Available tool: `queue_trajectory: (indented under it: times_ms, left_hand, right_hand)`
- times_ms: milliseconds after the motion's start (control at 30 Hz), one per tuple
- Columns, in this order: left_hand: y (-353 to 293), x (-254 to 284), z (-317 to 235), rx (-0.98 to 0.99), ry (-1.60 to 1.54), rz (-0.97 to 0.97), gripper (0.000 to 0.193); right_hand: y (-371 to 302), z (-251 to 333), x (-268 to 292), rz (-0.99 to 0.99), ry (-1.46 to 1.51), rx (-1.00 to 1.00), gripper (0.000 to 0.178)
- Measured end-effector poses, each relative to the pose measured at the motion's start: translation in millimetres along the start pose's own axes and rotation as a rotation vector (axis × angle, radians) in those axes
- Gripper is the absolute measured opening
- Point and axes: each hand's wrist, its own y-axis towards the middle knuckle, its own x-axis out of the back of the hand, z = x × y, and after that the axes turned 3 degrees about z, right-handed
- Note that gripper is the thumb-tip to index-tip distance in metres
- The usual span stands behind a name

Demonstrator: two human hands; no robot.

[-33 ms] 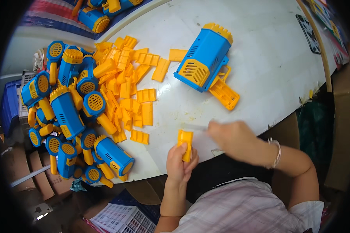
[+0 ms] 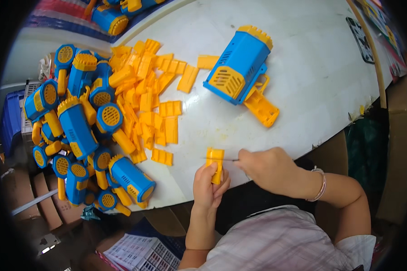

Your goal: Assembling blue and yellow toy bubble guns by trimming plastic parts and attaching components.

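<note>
My left hand (image 2: 206,186) is closed around the lower part of a small yellow plastic cover (image 2: 216,156), held upright near the table's front edge. From the right, my right hand (image 2: 271,169) grips a thin dark tool with a narrow blade (image 2: 228,160). The blade lies across the upper part of the cover; its handle is hidden in my fingers. Beyond my hands lies a blue and yellow toy bubble gun (image 2: 242,63), its yellow handle showing an open, hollow side. Loose yellow covers (image 2: 142,101) form a heap to the left of it.
More blue and yellow toy guns (image 2: 77,126) are piled at the left end of the white table (image 2: 312,81). Others (image 2: 108,20) lie beyond the far left edge. A phone (image 2: 360,39) rests near the right edge. Below the table is a printed sheet (image 2: 142,253).
My right hand was blurred by motion and is now sharp. The thin tool has shifted slightly down and left, onto the yellow cover.
</note>
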Motion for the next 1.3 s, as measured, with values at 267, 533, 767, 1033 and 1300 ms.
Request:
queue_trajectory:
  times_ms: [267,533,767,1033,1300]
  left_hand:
    - [-6,-2,1,-0.015,0.172,0.045,0.025]
    - [-6,-15,5,-0.025,0.271,-0.044,0.024]
    - [-4,-12,-12,0.027,0.712,0.09,0.02]
    - [9,-12,-4,-0.353,0.43,-0.124,0.026]
    - [15,-10,1,-0.234,0.783,-0.155,0.015]
  right_hand:
    - [11,-6,7,-0.015,0.204,-0.209,0.012]
    - [16,11,-4,-0.159,0.92,-0.386,0.014]
    - [24,-1,18,-0.037,0.565,-0.325,0.014]
    - [12,11,-13,-0.144,1.001,-0.536,0.024]
    - [-1,3,-6,-0.123,0.549,-0.419,0.009]
